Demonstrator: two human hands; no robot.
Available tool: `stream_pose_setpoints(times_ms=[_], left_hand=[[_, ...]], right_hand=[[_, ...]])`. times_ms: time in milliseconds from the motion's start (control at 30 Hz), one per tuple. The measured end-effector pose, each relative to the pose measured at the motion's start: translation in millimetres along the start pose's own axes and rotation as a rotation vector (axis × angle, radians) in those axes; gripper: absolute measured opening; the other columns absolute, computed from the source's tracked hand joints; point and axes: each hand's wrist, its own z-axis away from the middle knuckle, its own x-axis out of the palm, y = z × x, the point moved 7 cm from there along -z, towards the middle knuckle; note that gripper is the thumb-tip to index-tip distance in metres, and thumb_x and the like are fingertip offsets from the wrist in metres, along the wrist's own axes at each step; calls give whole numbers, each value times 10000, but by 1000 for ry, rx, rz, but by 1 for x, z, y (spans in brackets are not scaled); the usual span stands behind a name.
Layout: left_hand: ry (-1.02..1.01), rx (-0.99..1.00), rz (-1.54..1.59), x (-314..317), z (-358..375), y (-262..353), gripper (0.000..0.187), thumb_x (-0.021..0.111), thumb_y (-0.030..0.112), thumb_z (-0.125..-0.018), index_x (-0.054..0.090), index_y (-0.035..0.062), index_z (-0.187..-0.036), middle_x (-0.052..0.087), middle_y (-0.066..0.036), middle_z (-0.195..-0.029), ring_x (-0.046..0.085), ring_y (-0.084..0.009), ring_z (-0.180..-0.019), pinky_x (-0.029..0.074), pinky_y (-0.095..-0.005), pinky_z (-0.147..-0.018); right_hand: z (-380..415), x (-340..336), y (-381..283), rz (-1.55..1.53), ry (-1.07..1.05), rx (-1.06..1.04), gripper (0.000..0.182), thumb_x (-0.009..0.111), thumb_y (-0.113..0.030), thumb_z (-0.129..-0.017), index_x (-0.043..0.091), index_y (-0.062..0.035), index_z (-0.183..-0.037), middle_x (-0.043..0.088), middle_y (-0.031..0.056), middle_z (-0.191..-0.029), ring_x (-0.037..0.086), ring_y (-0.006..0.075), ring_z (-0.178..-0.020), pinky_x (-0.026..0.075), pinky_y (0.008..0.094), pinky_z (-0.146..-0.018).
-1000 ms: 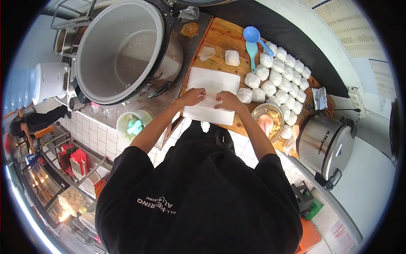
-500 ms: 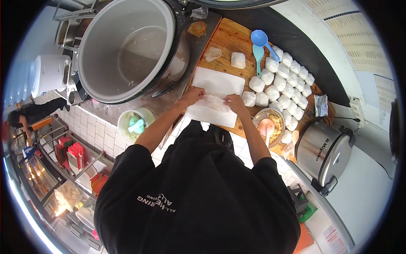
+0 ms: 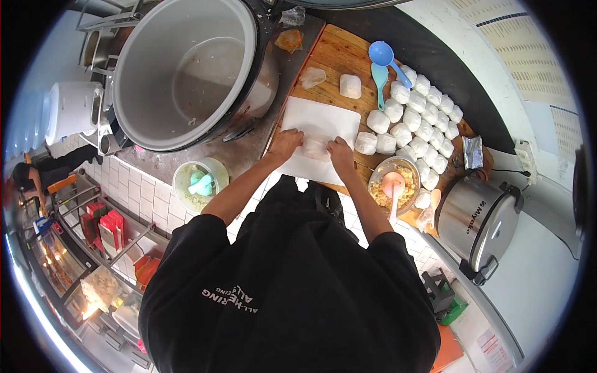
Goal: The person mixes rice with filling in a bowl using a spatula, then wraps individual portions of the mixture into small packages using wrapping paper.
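Note:
A white paper sheet (image 3: 336, 118) lies at the front of the wooden table. On it is a pale bundle in thin translucent plastic (image 3: 316, 148), its contents hard to make out. My left hand (image 3: 286, 145) is closed on the bundle's left end, fingers curled down. At its right end, my right hand (image 3: 339, 153) pinches the plastic too. To the right of my right hand stands a metal bowl of yellowish food (image 3: 410, 168), with a pink rice paddle (image 3: 393, 186) resting in it.
Many wrapped white parcels (image 3: 412, 118) sit in rows on the wooden table (image 3: 339, 53). Behind them are a blue ladle (image 3: 381, 55) and a teal spoon (image 3: 380, 81). A large open cooker (image 3: 186, 68) stands left, a Miyako cooker (image 3: 479, 224) right. A tub (image 3: 200, 185) is near my left forearm.
The plastic has gone from a wide, loose spread to a shorter, tighter bundle between my hands. My right hand has moved slightly left and towards me.

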Motion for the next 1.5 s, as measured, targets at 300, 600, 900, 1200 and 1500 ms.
stream_pose_setpoints(times_ms=[300, 600, 900, 1200, 1500], left_hand=[[57, 172, 40, -24, 37, 11, 138, 630, 181, -802, 654, 79, -891, 682, -109, -798, 660, -289, -775, 508, -397, -745], [-168, -124, 154, 2, -6, -13, 156, 672, 145, -780, 641, 62, -908, 672, -160, -847, 654, -310, -859, 499, -408, -791], [-123, 5, 72, 6, -26, 0, 230, 712, 93, -722, 611, 73, -928, 639, -158, -976, 622, -330, -948, 510, -422, -754], [-881, -383, 1713, -9, 30, 36, 329, 718, 6, -745, 541, 78, -1012, 601, -32, -944, 606, -150, -868, 519, -298, -781], [-301, -103, 1357, -53, 6, 63, 245, 670, 126, -855, 569, 39, -1061, 598, -38, -984, 573, -117, -872, 462, -261, -755]], right_hand=[[31, -33, -10, -151, -42, -97, 114, 605, -97, -806, 600, -37, -903, 625, 109, -997, 585, 303, -974, 497, 387, -810], [3, -14, 3, -177, -157, 55, 94, 590, -122, -825, 581, -34, -854, 645, 142, -888, 611, 338, -896, 493, 424, -750], [-4, -6, -12, -71, 119, -46, 205, 592, -50, -769, 550, -76, -968, 600, 148, -834, 581, 363, -884, 476, 462, -694], [33, 24, -5, -1046, -124, 235, 203, 548, 47, -751, 543, -46, -932, 587, -2, -832, 567, 92, -793, 445, 233, -701], [48, -62, -10, -952, 120, 559, 196, 575, -9, -771, 562, -12, -966, 629, 65, -806, 599, 132, -715, 483, 275, -617]])
